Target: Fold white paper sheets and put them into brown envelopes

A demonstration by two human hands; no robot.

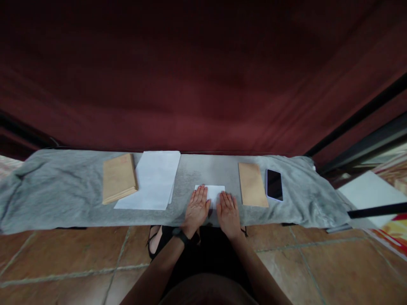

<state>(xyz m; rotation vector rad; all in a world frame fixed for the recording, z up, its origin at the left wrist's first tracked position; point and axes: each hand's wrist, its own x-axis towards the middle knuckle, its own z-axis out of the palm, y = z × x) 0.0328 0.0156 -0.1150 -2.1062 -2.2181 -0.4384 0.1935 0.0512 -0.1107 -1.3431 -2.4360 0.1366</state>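
Note:
A small white sheet of paper (213, 193), which looks folded, lies on the grey cloth in front of me. Flat on its left part rests my left hand (197, 206), fingers stretched out. My right hand (228, 211) lies flat over its right edge, fingers also straight. The hands cover much of the paper's lower part and sides. To the right is a single brown envelope (253, 185). Larger white sheets (152, 182) lie in a loose stack to the left, and a pile of brown envelopes (118, 178) overlaps their left side.
A phone with a dark screen (274, 185) lies right of the single envelope. The grey cloth (210, 167) covers a narrow bench, with a dark red curtain (203, 106) behind. A white panel (370, 192) and a black bar (378, 210) stand at the far right.

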